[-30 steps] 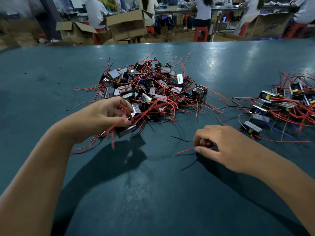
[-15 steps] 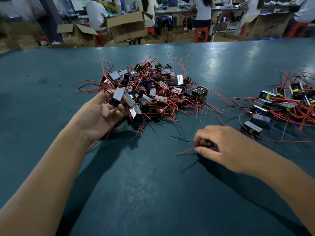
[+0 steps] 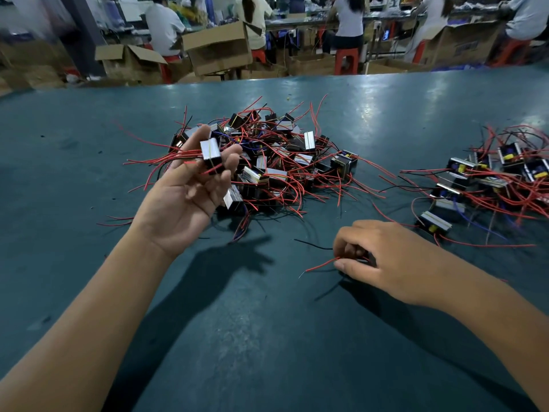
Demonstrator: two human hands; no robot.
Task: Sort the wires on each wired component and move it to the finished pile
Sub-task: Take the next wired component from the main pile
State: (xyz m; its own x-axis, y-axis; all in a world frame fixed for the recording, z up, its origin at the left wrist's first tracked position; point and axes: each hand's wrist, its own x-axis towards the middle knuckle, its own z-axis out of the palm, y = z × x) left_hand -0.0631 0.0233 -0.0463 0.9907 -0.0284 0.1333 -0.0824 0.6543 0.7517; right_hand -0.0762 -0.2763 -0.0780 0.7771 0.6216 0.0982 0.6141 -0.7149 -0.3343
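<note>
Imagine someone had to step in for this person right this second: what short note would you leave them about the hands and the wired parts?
Left hand: raised palm-up over the table, holding one wired component on its fingertips, red leads trailing left.
Right hand: low on the green table, fingers curled round another component, mostly hidden; a red wire sticks out to the left.
Unsorted pile: centre of the table, still large and tangled.
Finished pile: far right, smaller, several parts already there.
Left to do: sort the wires on both held parts, move them right, then work through the centre pile.

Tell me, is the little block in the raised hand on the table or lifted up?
Lifted up. The left hand holds the wired component above the table.
</note>
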